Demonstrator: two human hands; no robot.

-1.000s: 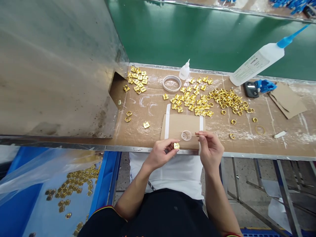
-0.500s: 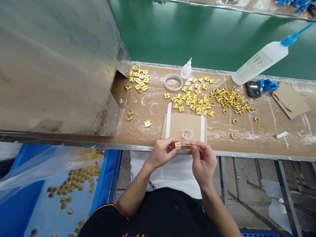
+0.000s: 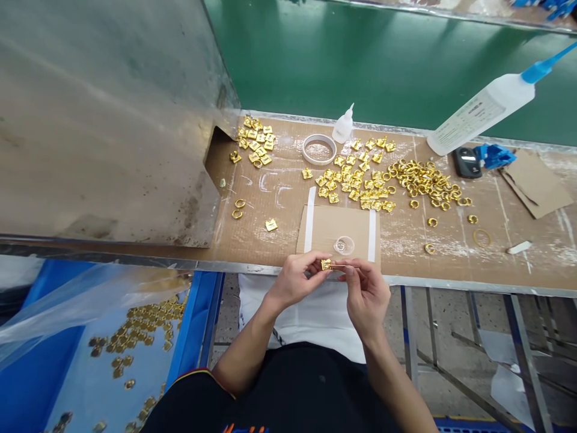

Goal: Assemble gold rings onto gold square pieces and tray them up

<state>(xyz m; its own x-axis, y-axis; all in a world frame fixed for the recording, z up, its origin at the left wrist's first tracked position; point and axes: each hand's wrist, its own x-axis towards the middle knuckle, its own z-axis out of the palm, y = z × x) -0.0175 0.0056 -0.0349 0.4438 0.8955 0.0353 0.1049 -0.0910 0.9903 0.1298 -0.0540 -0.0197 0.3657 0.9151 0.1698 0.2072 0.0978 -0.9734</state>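
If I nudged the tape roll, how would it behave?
The tape roll lies flat, so it would probably slide rather than roll. Its wide open middle suggests it is light. Stood on its round edge, it might roll.

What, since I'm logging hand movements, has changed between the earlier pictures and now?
The right hand moved left, bringing the thin stick from the clear cup to the gold piece. The left hand still holds that piece; the cup stayed put. Neither hand let go.

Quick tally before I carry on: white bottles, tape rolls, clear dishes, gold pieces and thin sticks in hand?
White bottles: 2
Tape roll: 1
Clear dish: 1
Gold piece, left hand: 1
Thin stick, right hand: 1
Total: 6
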